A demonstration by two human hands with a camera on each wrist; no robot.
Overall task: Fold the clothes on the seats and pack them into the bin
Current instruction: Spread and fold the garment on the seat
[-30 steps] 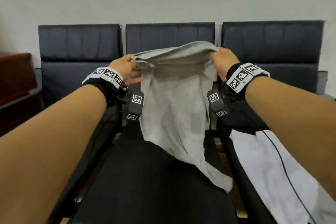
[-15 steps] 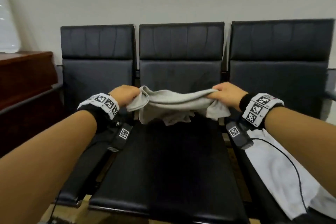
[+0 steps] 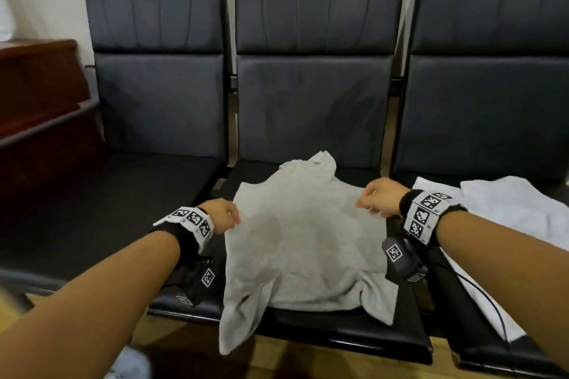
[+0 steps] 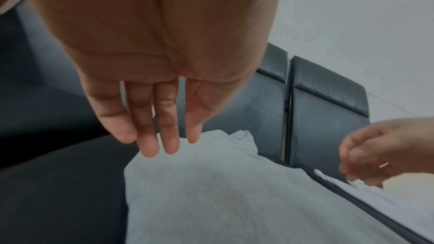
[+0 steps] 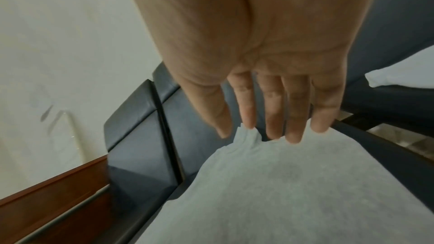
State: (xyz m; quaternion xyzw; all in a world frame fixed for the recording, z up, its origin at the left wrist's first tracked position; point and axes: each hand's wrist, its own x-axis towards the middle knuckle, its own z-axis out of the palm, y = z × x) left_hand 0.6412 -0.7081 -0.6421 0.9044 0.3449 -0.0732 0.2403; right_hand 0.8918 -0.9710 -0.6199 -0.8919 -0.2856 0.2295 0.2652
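A grey shirt (image 3: 308,240) lies spread on the middle black seat (image 3: 338,326), its lower corners hanging over the front edge. My left hand (image 3: 223,215) hovers at the shirt's left edge with straight fingers (image 4: 164,127) and holds nothing. My right hand (image 3: 375,201) is at the shirt's right edge, its fingers (image 5: 270,118) straight above the cloth (image 5: 293,192) and gripping nothing. A white garment (image 3: 508,215) lies flat on the right seat. No bin is in view.
The left seat (image 3: 107,209) is bare black leather. A dark wooden cabinet (image 3: 37,86) stands against the wall at the far left. Seat backs (image 3: 314,101) rise right behind the shirt. Wooden floor shows below the seats' front edge.
The grey shirt, held up in both hands a second ago, came down and now lies flat on the middle seat. Both hands have let go of it.
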